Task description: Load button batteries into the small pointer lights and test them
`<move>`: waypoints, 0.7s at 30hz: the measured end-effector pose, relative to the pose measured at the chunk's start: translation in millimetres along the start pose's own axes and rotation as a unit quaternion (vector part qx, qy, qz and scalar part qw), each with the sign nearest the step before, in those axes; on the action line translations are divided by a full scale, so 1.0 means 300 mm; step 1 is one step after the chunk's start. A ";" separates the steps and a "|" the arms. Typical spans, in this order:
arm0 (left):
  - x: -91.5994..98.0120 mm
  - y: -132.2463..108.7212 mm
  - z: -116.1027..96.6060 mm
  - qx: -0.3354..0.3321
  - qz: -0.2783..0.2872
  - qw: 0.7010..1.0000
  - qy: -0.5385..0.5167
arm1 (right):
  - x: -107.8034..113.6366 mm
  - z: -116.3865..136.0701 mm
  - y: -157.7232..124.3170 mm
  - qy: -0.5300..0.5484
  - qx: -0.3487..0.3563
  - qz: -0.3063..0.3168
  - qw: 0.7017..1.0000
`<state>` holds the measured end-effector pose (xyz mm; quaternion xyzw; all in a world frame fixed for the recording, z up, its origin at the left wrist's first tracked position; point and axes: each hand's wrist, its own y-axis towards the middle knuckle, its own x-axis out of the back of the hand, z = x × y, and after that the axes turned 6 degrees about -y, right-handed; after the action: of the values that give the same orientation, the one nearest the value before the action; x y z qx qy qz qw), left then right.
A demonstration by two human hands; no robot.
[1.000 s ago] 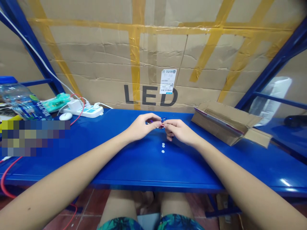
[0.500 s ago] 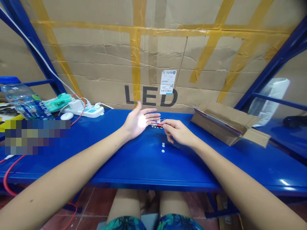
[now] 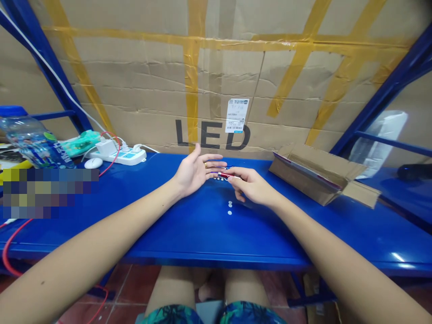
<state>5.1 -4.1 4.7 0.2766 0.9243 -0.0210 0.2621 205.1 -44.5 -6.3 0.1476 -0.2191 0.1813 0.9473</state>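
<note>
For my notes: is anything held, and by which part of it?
Right grip holds the red tube by the end opposite its silver tip; left grip holds nothing.

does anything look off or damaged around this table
Mostly the big cardboard behind the table: it is creased and crossed with yellow tape, so it looks worn. The small open box at right has an end flap sticking out. The bottle at left seems to lean, perhaps from the lens. No spill shows.

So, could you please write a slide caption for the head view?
Right hand holds a small red cylinder beside the open left hand above a blue table.
</note>
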 end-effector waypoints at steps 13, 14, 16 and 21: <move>-0.002 0.000 0.000 0.002 0.008 1.000 -0.011 | 0.013 -0.004 -0.002 -0.045 0.010 -0.002 0.999; -0.002 0.000 0.000 0.001 0.007 1.000 -0.009 | 0.013 -0.002 -0.003 -0.046 0.011 -0.002 0.999; -0.004 -0.002 -0.002 -0.002 0.003 1.000 -0.004 | 0.013 0.005 -0.004 -0.054 0.012 -0.002 0.998; -0.002 -0.005 -0.015 -0.011 -0.001 1.000 0.003 | 0.014 0.020 -0.006 -0.067 0.010 -0.005 0.998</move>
<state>2.6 -4.8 8.8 0.2727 0.9256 -0.0099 0.2625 207.1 -47.2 0.3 0.1698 -0.2794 0.1680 0.9300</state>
